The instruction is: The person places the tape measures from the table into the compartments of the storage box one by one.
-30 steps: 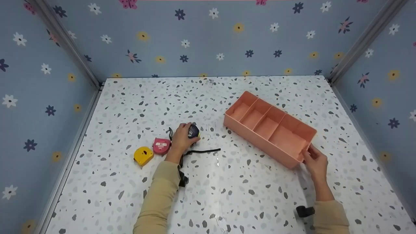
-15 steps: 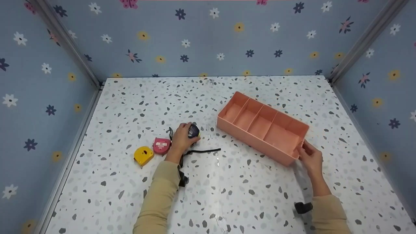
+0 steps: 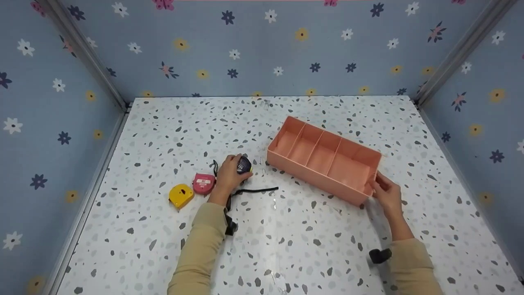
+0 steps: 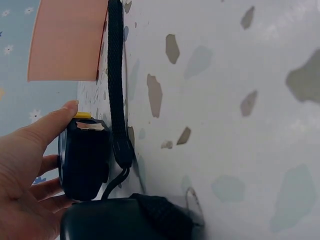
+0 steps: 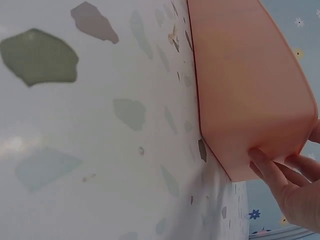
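My left hand (image 3: 232,176) grips a black tape measure (image 3: 244,165) on the table, thumb on its near side. In the left wrist view, my fingers wrap behind this tape measure (image 4: 85,157). A dark rounded case with a strap (image 4: 125,220) lies closer to that camera, mostly hidden by my wrist in the head view. A pink tape measure (image 3: 203,184) and a yellow tape measure (image 3: 181,196) lie to the left. My right hand (image 3: 388,197) holds the near right end of a salmon-pink divided box (image 3: 315,178), its fingers at the end wall in the right wrist view.
A black strap (image 3: 258,189) stretches over the speckled table (image 3: 311,254), right of my left wrist. Several compartments, split by thin dividers, make up the box. Blue flowered panels (image 3: 262,53) wall the table at the back and both sides.
The divided box has slid left toward my left hand, turning slightly, with my right hand moving along with it. My left hand and the tape measures have stayed where they were.
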`<state>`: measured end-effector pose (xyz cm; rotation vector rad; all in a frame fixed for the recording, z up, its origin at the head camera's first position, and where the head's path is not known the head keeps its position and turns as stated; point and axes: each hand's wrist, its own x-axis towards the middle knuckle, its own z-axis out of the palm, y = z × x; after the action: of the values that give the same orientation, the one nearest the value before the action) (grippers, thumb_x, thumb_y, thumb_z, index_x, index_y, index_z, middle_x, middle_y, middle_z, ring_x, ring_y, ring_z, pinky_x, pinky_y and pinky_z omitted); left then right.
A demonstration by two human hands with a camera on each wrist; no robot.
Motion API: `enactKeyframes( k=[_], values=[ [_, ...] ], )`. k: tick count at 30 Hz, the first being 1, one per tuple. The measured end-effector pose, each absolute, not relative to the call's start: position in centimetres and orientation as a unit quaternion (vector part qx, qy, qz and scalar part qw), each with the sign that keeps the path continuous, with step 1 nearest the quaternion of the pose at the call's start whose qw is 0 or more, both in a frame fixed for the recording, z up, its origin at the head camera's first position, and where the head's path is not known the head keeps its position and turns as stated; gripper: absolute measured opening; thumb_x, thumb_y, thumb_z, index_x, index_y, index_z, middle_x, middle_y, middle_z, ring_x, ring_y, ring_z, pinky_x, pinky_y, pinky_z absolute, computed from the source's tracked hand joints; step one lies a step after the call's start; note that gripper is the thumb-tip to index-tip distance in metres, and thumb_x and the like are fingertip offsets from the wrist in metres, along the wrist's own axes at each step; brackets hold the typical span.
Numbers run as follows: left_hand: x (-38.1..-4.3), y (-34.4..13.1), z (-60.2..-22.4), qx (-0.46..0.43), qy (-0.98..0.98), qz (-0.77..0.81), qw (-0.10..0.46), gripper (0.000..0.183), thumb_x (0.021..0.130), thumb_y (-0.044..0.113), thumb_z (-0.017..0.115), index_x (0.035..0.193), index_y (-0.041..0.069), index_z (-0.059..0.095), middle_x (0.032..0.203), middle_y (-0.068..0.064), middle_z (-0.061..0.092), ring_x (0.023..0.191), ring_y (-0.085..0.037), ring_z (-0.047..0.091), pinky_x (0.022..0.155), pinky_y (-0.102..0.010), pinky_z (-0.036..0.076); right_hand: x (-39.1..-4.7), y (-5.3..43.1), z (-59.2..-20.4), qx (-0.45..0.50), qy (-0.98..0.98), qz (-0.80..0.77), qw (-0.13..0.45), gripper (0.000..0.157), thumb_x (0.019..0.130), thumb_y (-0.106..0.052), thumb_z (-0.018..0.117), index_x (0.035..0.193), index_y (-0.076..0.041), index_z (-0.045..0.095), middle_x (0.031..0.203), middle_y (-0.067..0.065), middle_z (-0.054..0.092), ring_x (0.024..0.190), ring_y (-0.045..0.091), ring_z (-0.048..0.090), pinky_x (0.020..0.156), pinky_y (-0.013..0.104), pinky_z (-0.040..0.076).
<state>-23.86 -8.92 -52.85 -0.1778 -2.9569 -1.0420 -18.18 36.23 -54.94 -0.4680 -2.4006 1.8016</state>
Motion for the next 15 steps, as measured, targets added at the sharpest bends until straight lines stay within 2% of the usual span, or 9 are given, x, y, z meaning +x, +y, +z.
enactKeyframes(
  k=[4,7,11,15],
  values=[
    [-23.9,-8.9,-52.8,-0.053,-0.943,-0.329,-0.003,0.070,0.074,0.029,0.071,0.130,0.000,0.042,0.123,-0.021,0.043,0.110,-0.033,0.045,0.093,-0.042,0.037,-19.9,37.5,-57.7,-0.163,-0.805,0.568,0.053,0.056,0.081,-0.041,0.060,0.132,-0.025,0.043,0.130,0.009,0.046,0.107,0.016,0.049,0.069,0.017,0.049],
    [-24.0,-8.9,-52.9,-0.051,-0.944,-0.326,-0.007,0.070,0.074,0.030,0.071,0.130,0.000,0.041,0.124,-0.021,0.043,0.111,-0.032,0.044,0.094,-0.042,0.036,-20.5,37.7,-58.0,-0.164,-0.812,0.559,0.041,0.059,0.081,-0.045,0.058,0.134,-0.025,0.040,0.132,0.010,0.043,0.110,0.021,0.046,0.069,0.018,0.049],
    [-24.0,-8.9,-52.8,-0.048,-0.943,-0.328,-0.016,0.071,0.074,0.030,0.071,0.131,0.001,0.040,0.125,-0.021,0.042,0.112,-0.032,0.043,0.094,-0.042,0.035,-20.4,37.0,-56.4,-0.160,-0.813,0.559,0.020,0.061,0.081,-0.045,0.058,0.135,-0.023,0.039,0.132,0.010,0.043,0.110,0.019,0.046,0.069,0.018,0.049],
    [-24.0,-9.0,-52.8,-0.047,-0.942,-0.332,-0.020,0.071,0.074,0.030,0.071,0.131,0.001,0.040,0.125,-0.021,0.042,0.113,-0.032,0.043,0.095,-0.042,0.035,-19.6,35.5,-53.2,-0.141,-0.818,0.558,-0.004,0.059,0.085,-0.037,0.056,0.136,-0.015,0.037,0.133,0.014,0.041,0.112,0.020,0.046,0.071,0.019,0.049]
  ],
)
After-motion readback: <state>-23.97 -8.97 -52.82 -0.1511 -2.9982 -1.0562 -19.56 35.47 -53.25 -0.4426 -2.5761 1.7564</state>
